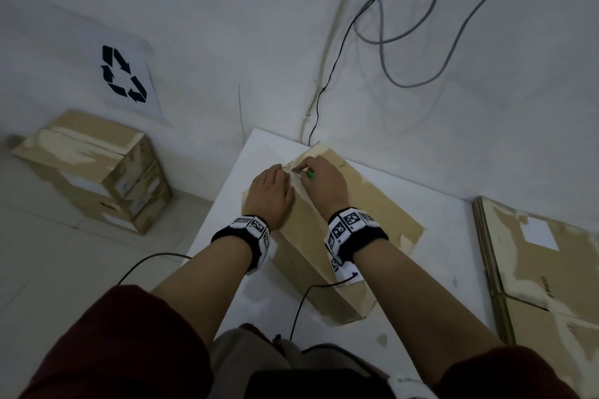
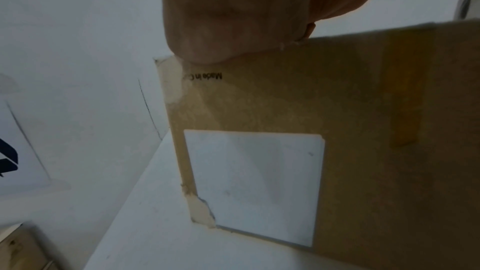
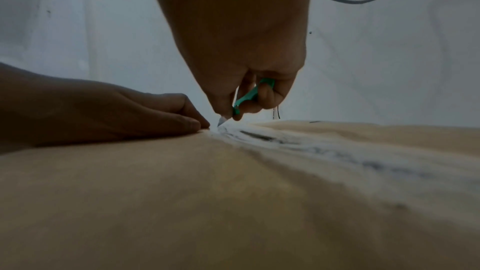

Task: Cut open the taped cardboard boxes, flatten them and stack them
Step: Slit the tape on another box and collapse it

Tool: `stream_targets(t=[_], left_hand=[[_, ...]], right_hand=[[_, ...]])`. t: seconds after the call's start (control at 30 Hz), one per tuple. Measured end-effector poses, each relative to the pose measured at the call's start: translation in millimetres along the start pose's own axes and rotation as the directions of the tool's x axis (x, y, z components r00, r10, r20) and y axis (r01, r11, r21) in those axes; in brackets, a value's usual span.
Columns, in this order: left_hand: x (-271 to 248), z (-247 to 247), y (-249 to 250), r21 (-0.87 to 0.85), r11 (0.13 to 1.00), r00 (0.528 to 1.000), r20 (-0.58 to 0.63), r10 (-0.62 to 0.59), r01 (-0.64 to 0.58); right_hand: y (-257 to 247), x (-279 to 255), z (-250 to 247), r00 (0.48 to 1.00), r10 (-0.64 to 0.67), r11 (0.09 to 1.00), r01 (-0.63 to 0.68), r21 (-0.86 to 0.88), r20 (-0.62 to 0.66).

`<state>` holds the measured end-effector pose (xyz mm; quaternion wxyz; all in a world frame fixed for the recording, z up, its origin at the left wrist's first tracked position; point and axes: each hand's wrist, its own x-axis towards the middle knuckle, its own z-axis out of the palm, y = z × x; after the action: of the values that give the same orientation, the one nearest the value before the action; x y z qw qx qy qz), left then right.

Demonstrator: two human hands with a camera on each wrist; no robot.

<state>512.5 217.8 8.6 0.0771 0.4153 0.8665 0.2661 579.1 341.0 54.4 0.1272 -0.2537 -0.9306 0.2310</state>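
Note:
A brown cardboard box [image 1: 353, 204] stands on the white table [image 1: 437, 256], its top seam running away from me. My left hand [image 1: 270, 193] lies flat on the box top at the far left, fingers straight, pressing down beside the seam. My right hand [image 1: 324, 180] grips a small green cutter [image 1: 309, 174] with its blade tip at the far end of the seam. In the right wrist view the cutter [image 3: 245, 98] points down into the torn tape line [image 3: 285, 141], right next to the left hand [image 3: 130, 116]. The left wrist view shows the box side [image 2: 363, 110] with a white label [image 2: 254, 184].
Flattened cardboard [image 1: 544, 269] lies stacked at the table's right. Taped boxes [image 1: 97, 168] are piled on the floor at left, below a recycling sign [image 1: 124, 74] on the wall. Cables [image 1: 389, 52] hang on the wall behind the table.

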Motion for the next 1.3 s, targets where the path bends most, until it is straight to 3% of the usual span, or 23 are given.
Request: stream_targets(t=[0.27, 0.53, 0.9, 1.3], left_hand=[[-1, -1, 1, 0.005, 1.000, 1.000, -0.002, -0.009, 0.009], [-1, 0, 2, 0.010, 1.000, 1.000, -0.016, -0.011, 0.012], [1, 1, 2, 0.027, 1.000, 0.998, -0.058, 0.006, -0.005], [3, 8, 7, 0.079, 0.995, 0.992, -0.120, -0.048, 0.058]], right_hand=[[-6, 5, 2, 0.996, -0.080, 0.971, 0.089, -0.224, 0.048], [-6, -2, 3, 0.993, -0.109, 0.958, 0.117, -0.261, 0.043], [-5, -10, -3, 0.994, -0.051, 0.953, 0.077, -0.294, 0.095], [33, -67, -31, 0.990, 0.056, 0.931, -0.006, -0.364, 0.127]])
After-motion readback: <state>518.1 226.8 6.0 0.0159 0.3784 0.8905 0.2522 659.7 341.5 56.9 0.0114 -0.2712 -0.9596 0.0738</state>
